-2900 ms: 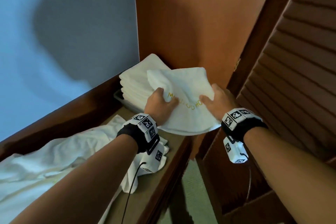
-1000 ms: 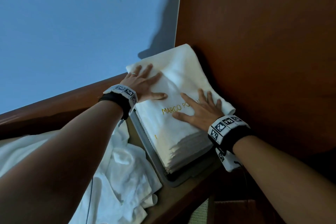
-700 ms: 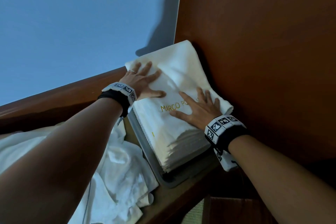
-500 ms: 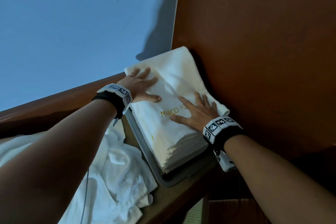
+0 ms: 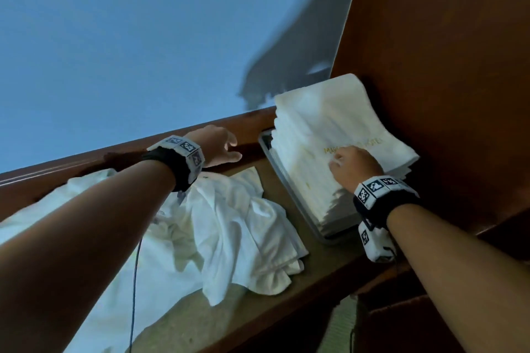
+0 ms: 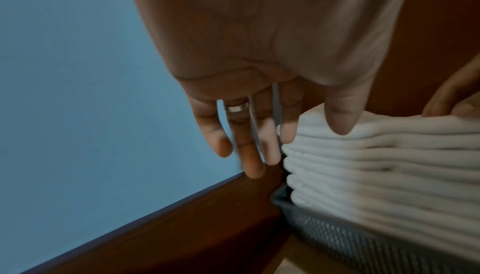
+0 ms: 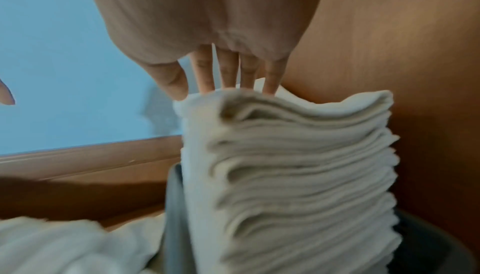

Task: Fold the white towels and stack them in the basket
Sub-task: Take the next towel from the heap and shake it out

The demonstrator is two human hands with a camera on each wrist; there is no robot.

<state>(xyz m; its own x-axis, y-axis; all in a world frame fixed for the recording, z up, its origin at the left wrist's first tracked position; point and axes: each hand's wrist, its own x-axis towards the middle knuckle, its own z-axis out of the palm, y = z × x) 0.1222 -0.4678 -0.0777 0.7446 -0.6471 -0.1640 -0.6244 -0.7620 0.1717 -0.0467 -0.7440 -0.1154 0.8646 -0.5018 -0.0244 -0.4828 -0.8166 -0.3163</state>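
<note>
A tall stack of folded white towels (image 5: 329, 135) with gold lettering on top fills the grey mesh basket (image 5: 289, 192) in the back right corner. My right hand (image 5: 351, 165) rests on the top towel, fingers straight (image 7: 228, 73) and touching the stack (image 7: 298, 165). My left hand (image 5: 222, 145) hovers off the stack to its left, fingers (image 6: 249, 149) relaxed and empty, beside the stack's folded edges (image 6: 376, 165). A heap of unfolded white towels (image 5: 223, 226) lies on the shelf below my left forearm.
A wooden cabinet wall (image 5: 444, 66) stands right behind the basket. A wooden rail (image 5: 86, 163) runs along the shelf's back under a blue wall (image 5: 143, 37). The shelf's front edge (image 5: 272, 312) drops off toward the floor.
My left hand lifted off the top towel and moved left, away from the stack. My right hand stays on the top towel. The view has swung left, showing more of the loose towels.
</note>
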